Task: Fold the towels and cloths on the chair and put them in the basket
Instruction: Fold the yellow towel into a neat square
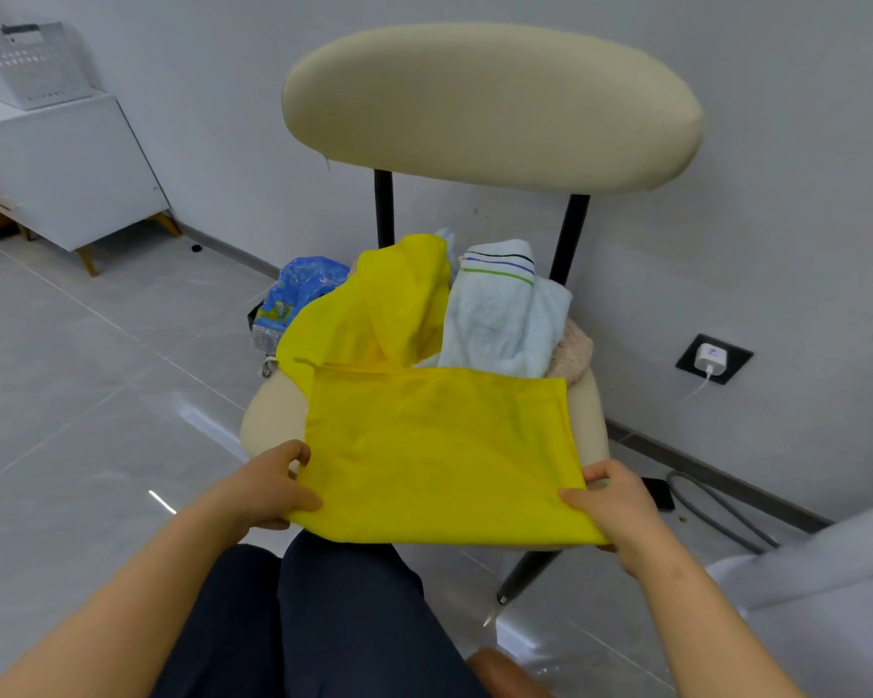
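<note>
A yellow cloth [439, 445] lies spread over the front of the beige chair seat [273, 415], with its far part bunched up toward the backrest. My left hand [268, 486] pinches its near left corner. My right hand [616, 501] pinches the near right corner. Behind the yellow cloth sits a light blue towel [500, 319] with coloured stripes, and a beige fluffy cloth [573, 352] lies at its right. A white basket [31, 63] stands on a white cabinet at the far left.
The chair's beige backrest [490, 103] stands against the wall. A blue patterned bag [298, 294] lies on the floor behind the seat. A charger [710, 359] is plugged into a wall socket, its cable running down. A dark phone [658, 491] lies on the floor.
</note>
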A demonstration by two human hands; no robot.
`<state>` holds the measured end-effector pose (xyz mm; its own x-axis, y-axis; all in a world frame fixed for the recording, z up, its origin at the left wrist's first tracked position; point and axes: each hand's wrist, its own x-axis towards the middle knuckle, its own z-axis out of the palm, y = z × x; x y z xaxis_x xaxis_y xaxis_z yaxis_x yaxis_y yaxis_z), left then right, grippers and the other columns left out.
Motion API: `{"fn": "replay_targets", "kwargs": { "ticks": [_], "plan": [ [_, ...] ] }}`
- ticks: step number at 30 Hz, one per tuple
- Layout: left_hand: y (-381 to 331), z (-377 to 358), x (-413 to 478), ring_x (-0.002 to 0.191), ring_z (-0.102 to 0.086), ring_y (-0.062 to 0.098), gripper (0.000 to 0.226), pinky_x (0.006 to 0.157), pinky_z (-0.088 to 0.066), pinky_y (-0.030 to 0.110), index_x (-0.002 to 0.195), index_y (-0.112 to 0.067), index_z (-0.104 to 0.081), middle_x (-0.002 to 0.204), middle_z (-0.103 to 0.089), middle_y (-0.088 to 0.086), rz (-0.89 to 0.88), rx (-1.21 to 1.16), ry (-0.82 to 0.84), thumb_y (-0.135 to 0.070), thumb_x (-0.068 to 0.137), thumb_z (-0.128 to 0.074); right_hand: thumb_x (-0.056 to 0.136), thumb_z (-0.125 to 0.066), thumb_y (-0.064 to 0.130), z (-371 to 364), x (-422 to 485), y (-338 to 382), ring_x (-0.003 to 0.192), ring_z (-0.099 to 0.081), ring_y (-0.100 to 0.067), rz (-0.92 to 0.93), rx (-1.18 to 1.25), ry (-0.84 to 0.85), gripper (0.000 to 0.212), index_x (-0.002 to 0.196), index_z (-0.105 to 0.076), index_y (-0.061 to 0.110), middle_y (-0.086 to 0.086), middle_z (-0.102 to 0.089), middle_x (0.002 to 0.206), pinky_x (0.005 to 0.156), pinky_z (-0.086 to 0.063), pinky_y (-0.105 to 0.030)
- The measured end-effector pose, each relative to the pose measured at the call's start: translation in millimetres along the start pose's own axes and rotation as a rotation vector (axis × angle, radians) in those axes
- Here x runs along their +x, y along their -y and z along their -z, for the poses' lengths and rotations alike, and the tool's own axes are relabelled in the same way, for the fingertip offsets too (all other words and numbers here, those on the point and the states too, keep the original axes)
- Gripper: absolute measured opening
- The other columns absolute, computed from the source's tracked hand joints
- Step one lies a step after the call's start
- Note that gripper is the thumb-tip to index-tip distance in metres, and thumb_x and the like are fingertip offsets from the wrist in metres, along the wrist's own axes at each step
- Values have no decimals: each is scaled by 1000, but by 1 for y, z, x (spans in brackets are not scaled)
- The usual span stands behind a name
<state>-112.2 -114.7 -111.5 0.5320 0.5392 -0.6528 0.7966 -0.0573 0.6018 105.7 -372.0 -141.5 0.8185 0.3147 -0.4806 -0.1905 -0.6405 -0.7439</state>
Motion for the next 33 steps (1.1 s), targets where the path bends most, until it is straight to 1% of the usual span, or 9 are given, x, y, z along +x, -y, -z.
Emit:
{"fn": "replay_targets", "kwargs": {
  "ticks": [3,7,11,18,21,23,24,27,33],
  "plan": [
    [2,4,3,96,-52,28,36,74,-48,34,117,-21,-38,115,-47,11,4,-1,11,-16,90,-62,79,-70,10,2,2,2,90,-54,-28,12,-35,-16,22,86,-50,15,-9,-54,94,80,-47,-41],
    [-11,6,14,99,-51,31,38,83,-44,41,121,-14,-45,119,-51,16,-37,-75,-187,-33,91,-58,81,-66,15,-4,9,17,93,-57,-30,125,-79,-131,23,100,-53,16,-14,-58,104,72,-43,-32],
    [-31,5,28,116,-49,34,49,91,-41,41,133,-9,-44,133,-49,18,-103,-26,-348,-36,94,-53,89,-58,16,-13,18,35,88,-52,-22,239,-105,-179,24,112,-59,11,-7,-56,98,70,-36,-28],
    [-49,8,46,93,-47,22,39,82,-41,36,126,-6,-52,105,-54,9,-221,-106,-545,-29,94,-54,88,-60,21,-30,42,51,110,-53,-32,225,-217,-235,37,123,-55,9,-15,-59,119,84,-41,-34],
    [-50,11,49,93,-50,26,29,76,-38,33,113,-4,-58,97,-54,8,-262,-109,-562,-25,95,-53,89,-59,17,-32,43,52,96,-55,-28,247,-171,-233,25,113,-58,10,-10,-60,101,73,-38,-31],
    [-48,15,51,96,-53,30,25,78,-40,37,107,-4,-59,98,-57,12,-277,-151,-575,-25,95,-52,91,-56,15,-29,43,52,82,-51,-23,296,-92,-283,7,95,-60,11,-3,-55,81,62,-34,-30],
    [-48,16,52,98,-54,31,24,80,-41,40,105,-5,-60,100,-59,14,-284,-171,-588,-25,95,-52,91,-55,16,-26,44,53,78,-51,-22,314,-40,-318,6,87,-59,13,-1,-53,76,58,-33,-30],
    [-50,16,57,98,-54,32,22,78,-40,38,103,-6,-61,102,-59,14,-283,-159,-599,-24,95,-53,92,-54,18,-20,48,54,80,-55,-24,320,66,-334,11,83,-59,15,-4,-58,81,59,-37,-29],
    [-51,12,68,104,-51,29,30,81,-37,34,116,-4,-57,119,-56,11,-207,-135,-534,-24,94,-54,91,-56,17,-23,59,54,90,-55,-20,268,120,-258,7,85,-60,18,-1,-60,92,74,-43,-32]
  ]
}}
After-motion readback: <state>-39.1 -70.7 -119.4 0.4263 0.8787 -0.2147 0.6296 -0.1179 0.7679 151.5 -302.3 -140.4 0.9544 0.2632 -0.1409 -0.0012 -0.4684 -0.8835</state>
